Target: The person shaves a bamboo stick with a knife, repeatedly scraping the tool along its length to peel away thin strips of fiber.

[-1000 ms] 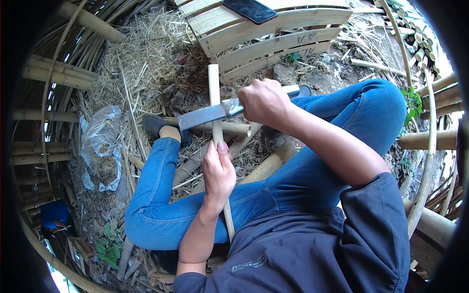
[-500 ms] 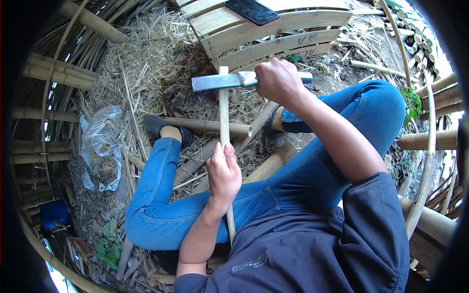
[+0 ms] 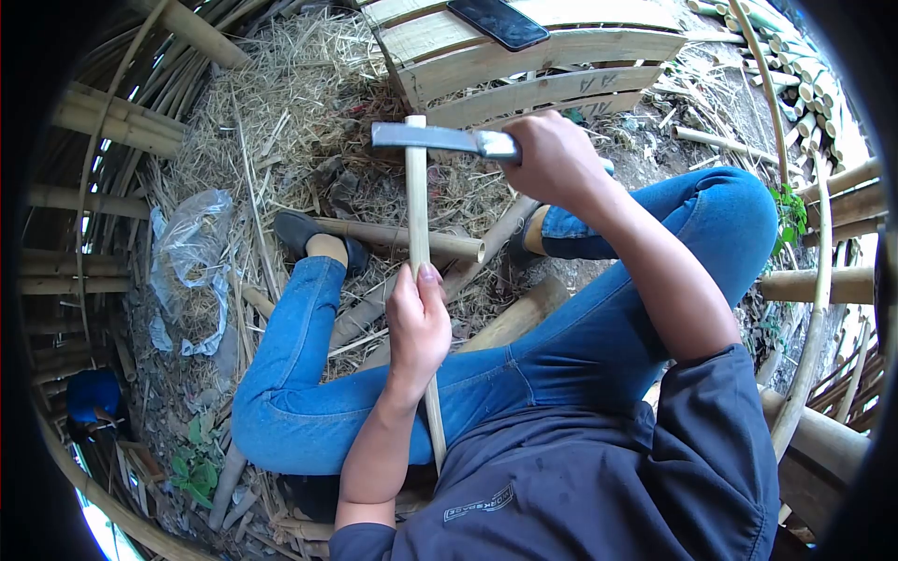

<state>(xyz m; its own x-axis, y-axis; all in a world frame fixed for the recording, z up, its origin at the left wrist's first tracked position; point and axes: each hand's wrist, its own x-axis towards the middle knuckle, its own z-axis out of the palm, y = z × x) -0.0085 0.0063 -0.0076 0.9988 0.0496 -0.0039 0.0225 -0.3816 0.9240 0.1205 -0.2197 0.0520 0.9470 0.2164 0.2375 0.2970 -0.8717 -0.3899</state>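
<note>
A pale bamboo strip (image 3: 418, 206) runs upright through the middle of the view, its lower end against my dark shirt. My left hand (image 3: 418, 323) is wrapped round the strip at about its middle, thumb pointing up along it. In my right hand (image 3: 552, 157) is the handle of a cleaver-like blade (image 3: 426, 136), whose flat metal lies across the strip close to its top end. The handle's end sticks out past my right fist.
A slatted wooden crate (image 3: 533, 89) with a black phone (image 3: 499, 22) on top stands ahead. Bamboo poles (image 3: 402, 238) lie on the straw-covered ground between my legs. A clear plastic bag (image 3: 195, 245) is at left, cut bamboo (image 3: 809, 84) at far right.
The strip's upper part and my left hand have shifted slightly left. My right hand has tilted a little, and the blade now slopes down towards the handle. The whole view has shifted slightly.
</note>
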